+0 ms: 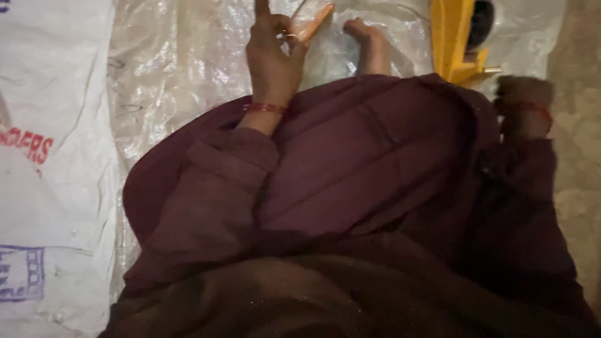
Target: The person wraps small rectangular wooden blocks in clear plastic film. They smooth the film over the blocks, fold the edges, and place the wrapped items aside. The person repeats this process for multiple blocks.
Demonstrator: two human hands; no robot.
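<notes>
The left hand (272, 59) was raised above the clear plastic sheet (181, 62) on the floor, near its far edge. Its grip was closed: thumb and bent fingers pinched 1 thin orange strip (313, 24), with the index finger pointing straight away from the body. The strip's long axis ran diagonally, from the pinch up and to the right, ending near the far edge of the sheet. A bare foot (369, 44) lay just right of the strip, apart from it. The right hand (523, 106) was blurred at the right side, near a yellow tool (454, 44); its grip state could not be determined. The left hand was therefore the nearer hand to the strip.
</notes>
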